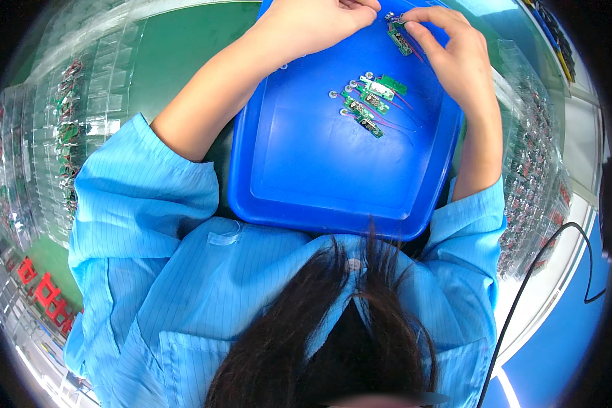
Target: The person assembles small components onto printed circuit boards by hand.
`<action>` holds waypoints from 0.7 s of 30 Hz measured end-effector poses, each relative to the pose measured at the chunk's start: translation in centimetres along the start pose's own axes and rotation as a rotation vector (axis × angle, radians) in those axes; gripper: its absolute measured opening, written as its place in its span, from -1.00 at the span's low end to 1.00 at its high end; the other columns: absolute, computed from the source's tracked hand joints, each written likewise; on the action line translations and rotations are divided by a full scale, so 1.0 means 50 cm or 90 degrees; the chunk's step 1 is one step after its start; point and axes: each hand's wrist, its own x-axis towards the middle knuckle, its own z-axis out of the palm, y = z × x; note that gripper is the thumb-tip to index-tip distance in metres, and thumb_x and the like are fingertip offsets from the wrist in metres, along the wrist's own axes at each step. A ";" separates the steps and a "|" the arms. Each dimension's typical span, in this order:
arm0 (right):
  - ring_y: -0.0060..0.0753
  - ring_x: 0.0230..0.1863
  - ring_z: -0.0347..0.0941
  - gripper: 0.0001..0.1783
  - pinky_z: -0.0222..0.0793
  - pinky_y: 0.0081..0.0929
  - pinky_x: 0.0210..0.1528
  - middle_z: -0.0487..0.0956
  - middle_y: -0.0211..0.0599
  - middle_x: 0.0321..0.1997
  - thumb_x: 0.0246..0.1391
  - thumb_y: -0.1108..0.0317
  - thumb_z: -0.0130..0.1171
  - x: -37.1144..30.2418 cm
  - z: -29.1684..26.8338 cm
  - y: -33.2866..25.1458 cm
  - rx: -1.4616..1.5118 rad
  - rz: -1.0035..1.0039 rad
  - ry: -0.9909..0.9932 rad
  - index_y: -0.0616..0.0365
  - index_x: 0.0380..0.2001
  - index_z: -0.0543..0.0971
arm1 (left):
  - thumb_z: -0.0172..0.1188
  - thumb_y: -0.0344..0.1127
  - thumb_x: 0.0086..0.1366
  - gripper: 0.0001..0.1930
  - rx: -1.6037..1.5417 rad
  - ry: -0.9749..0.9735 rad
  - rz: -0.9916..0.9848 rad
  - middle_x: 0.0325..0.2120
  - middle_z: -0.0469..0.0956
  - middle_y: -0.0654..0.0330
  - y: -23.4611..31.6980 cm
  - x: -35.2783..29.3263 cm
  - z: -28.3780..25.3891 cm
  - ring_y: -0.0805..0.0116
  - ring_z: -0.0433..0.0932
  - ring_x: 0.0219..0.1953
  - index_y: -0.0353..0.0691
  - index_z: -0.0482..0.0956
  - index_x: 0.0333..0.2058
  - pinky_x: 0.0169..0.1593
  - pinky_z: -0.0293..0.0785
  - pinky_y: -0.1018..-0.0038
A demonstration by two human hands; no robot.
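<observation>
My right hand [461, 60] pinches a small green circuit board [399, 41] with thin wires, near its top end, over the far right of a blue plastic tray [333, 183]. My left hand [323, 26] is at the tray's far edge, thumb and fingers drawn together; whatever is between them is too small or cut off to name. Several more circuit boards [370, 126] lie grouped on the tray floor, below my right hand. Each carries red and dark wires, and small round silvery parts sit at their left ends. One board [377, 89] has a white face.
Clear plastic trays packed with boards [68, 136] stand on the left, and more clear trays [530, 156] on the right. A green work surface [183, 41] runs beneath. At lower right hangs a black cable [523, 289]. Red objects [46, 291] are at far lower left.
</observation>
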 end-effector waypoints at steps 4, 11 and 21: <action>-0.51 -0.12 0.58 -0.81 0.45 -0.51 -0.01 0.70 -0.29 -0.16 0.22 0.30 0.32 -0.010 -0.017 0.016 0.193 0.093 -0.078 0.19 -0.21 0.71 | 0.29 -0.36 0.30 -0.77 -0.004 -0.037 0.028 -0.41 0.72 0.09 0.029 -0.001 0.001 0.46 0.65 -0.35 -0.43 0.72 -0.19 -0.19 0.57 0.51; -0.21 -0.22 0.63 -0.77 0.51 -0.38 -0.11 0.66 -0.13 -0.28 0.04 0.51 0.32 -0.023 -0.016 -0.113 0.160 -0.054 0.078 0.28 -0.19 0.60 | 0.31 -0.34 0.31 -0.80 -0.153 -0.071 -0.047 -0.45 0.69 0.20 -0.039 0.009 -0.016 0.55 0.59 -0.42 -0.40 0.74 -0.25 -0.29 0.52 0.58; -0.67 -0.26 0.56 -0.88 0.49 -0.61 -0.12 0.70 -0.47 -0.31 0.18 0.41 0.33 -0.035 0.043 -0.011 0.520 0.184 0.037 0.25 -0.29 0.68 | 0.32 -0.43 0.28 -0.87 -0.222 -0.026 -0.085 -0.45 0.70 0.24 0.032 -0.024 0.027 0.59 0.58 -0.45 -0.40 0.73 -0.28 -0.35 0.51 0.59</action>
